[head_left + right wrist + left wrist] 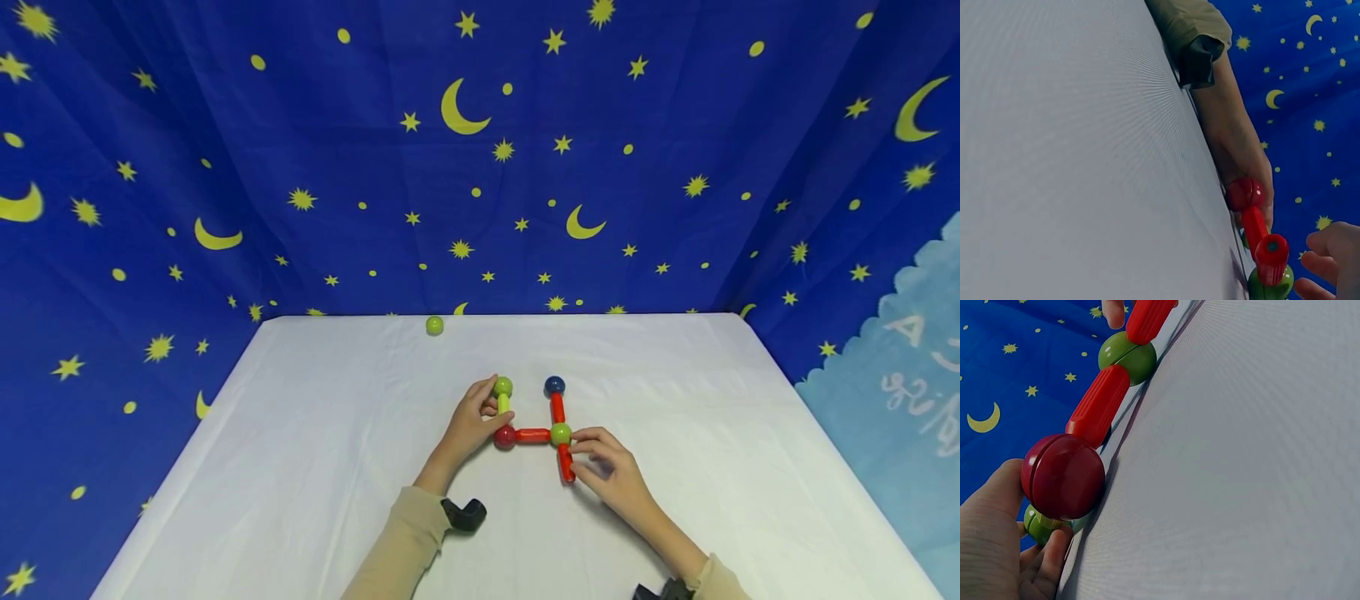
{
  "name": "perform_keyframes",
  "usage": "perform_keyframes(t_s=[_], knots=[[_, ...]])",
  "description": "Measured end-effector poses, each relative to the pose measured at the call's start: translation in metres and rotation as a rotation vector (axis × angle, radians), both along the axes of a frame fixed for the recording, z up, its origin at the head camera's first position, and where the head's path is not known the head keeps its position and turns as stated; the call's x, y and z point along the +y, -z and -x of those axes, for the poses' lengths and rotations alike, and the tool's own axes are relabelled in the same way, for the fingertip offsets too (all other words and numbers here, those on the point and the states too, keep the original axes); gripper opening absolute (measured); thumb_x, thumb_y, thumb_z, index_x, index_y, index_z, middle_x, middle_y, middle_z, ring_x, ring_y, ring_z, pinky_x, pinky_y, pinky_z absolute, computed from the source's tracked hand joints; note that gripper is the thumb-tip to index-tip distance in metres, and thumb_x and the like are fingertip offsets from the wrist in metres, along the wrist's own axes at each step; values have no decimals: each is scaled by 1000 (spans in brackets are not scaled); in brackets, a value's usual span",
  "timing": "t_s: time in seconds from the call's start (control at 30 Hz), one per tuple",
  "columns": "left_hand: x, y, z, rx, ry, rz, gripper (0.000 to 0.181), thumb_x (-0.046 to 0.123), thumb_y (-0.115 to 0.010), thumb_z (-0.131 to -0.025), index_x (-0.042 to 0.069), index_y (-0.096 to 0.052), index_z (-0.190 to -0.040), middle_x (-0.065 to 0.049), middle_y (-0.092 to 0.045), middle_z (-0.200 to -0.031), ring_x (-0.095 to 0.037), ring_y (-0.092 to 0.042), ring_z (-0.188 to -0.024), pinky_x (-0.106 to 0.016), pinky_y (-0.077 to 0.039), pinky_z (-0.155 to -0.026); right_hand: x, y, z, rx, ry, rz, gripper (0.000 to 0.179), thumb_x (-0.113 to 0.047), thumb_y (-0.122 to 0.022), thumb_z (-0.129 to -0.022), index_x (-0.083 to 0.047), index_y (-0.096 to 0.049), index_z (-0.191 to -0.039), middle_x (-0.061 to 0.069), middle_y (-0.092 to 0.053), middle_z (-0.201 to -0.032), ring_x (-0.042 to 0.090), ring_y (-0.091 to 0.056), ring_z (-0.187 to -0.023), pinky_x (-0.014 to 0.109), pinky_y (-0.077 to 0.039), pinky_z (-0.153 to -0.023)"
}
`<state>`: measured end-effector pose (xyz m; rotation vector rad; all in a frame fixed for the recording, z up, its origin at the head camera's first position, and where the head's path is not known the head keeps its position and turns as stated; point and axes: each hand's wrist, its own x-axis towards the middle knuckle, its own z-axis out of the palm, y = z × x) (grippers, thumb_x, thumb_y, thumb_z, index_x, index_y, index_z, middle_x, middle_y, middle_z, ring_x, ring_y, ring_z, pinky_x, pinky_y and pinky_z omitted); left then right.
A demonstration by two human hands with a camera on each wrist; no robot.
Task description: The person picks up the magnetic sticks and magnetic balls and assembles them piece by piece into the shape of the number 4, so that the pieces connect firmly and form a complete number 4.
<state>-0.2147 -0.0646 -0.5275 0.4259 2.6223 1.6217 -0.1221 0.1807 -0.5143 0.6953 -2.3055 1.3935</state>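
Observation:
A toy structure of balls and rods lies on the white table. My left hand (468, 423) holds its left side, thumb and fingers about the yellow-green rod (503, 405) between a green ball (503, 386) and a dark red ball (505, 437). From the red ball, a red rod (533, 436) runs to another green ball (560, 433). That ball joins a red rod (557, 407) topped by a blue ball (554, 385), and a near red rod (566, 463) with a free end (1272, 247). Beside this near rod, my right hand (615, 473) has its fingers spread, apart from it in the right wrist view.
A loose green ball (434, 325) sits at the table's far edge. Blue star-and-moon cloth (525, 167) hangs behind and at the sides of the white table (315, 433). A light blue panel with lettering (907, 392) is at the right.

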Motion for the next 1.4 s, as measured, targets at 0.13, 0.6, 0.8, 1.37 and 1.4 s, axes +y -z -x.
perform_keyframes(t_s=[0.13,0.6,0.8,1.37,1.4], knots=[[-1,0,0,1,-3,-5,72,25,-71,-86,5,-37,-146,-12,-45,-141,-12,-56,-92,-18,-51,-83,-8,-19,-4,-11,-5,6,21,13,-71,-73,3,-69,-91,23,-64,-102,30,-59,-95,17,-49,-75],[-1,-1,3,9,-17,-89,61,19,-66,-90,2,-41,-143,-14,-49,-136,-9,-57,-90,-14,-51,-78,-22,-33,4,-36,0,51,15,13,-67,-78,6,-69,-90,24,-64,-102,28,-59,-95,28,-51,-74],[-1,1,15,22,-130,-179,50,17,-61,-91,2,-48,-138,-16,-53,-129,-8,-57,-88,-12,-49,-77,-20,-31,5,-31,-7,82,13,14,-66,-78,7,-68,-89,26,-62,-101,25,-58,-96,24,-49,-77],[-38,-16,76,235,-449,-150,37,2,-65,-83,-5,-60,-120,-23,-58,-113,-33,-59,-95,-30,-49,-80,-16,-23,7,-15,-11,91,17,14,-66,-78,7,-68,-93,24,-63,-99,25,-59,-94,31,-52,-73],[-41,-18,82,246,-479,-128,37,3,-65,-83,-6,-60,-119,-23,-56,-115,-35,-58,-99,-35,-49,-85,-16,-23,7,-10,-9,91,18,14,-66,-78,7,-67,-94,23,-63,-99,25,-60,-94,31,-52,-73]])
